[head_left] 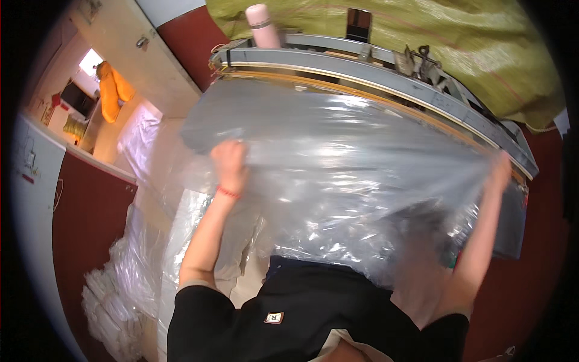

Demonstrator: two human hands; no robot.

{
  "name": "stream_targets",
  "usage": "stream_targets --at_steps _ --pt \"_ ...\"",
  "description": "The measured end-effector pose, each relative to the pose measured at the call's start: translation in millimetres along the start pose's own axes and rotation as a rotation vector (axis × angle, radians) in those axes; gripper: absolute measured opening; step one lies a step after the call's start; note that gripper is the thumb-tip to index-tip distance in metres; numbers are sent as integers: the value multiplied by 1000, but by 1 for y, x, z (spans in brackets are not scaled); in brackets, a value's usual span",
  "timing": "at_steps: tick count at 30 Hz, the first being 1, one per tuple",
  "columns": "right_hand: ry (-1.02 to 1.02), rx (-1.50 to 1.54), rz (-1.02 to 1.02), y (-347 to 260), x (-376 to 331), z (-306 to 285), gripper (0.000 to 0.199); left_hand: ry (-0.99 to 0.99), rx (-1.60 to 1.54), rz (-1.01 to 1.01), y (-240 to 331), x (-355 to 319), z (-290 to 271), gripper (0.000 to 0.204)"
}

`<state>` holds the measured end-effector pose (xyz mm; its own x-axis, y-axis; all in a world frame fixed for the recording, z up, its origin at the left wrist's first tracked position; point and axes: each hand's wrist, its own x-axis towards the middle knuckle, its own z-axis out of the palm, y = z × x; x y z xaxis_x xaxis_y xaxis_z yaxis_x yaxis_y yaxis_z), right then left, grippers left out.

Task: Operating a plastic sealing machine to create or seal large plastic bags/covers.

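- Clear plastic sheet (362, 157): stretched wide in front of the long grey sealing machine (374, 72), upper edge level with the machine's near rail, lower part hanging toward the black shirt (289, 320).
- Left hand (229, 160): closed, pinching the sheet's upper left edge; red band at the wrist.
- Right hand (499, 172): raised at the sheet's upper right edge, seen through the film; apparently gripping, finger closure not clearly visible.
- Handling, judged: very light, limp, slippery, prone to wrinkle, cling and tear; best held at the two upper corners, taut between both hands.
- Pink bottle (263, 25): upright behind the machine's far left end.
- Stacked plastic bags (114, 289): lower left, on the floor.
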<state>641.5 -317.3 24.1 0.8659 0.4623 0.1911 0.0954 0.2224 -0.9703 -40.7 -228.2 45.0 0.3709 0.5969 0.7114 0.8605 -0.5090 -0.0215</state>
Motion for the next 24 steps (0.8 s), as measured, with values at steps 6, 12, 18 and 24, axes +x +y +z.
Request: stream_targets --at_steps 6,12,18,24 --pt "303 -1258 -495 35 107 -353 38 -618 -344 -125 -55 -72 -42 36" --pt "335 -1435 -110 1 29 -336 44 -472 -582 -538 -58 31 -30 30" --pt "394 -1605 -120 -28 1 -277 36 -685 -162 -246 -137 56 94 70" --pt "437 -1261 -185 -36 0 -221 37 -742 6 -245 -131 115 108 51"
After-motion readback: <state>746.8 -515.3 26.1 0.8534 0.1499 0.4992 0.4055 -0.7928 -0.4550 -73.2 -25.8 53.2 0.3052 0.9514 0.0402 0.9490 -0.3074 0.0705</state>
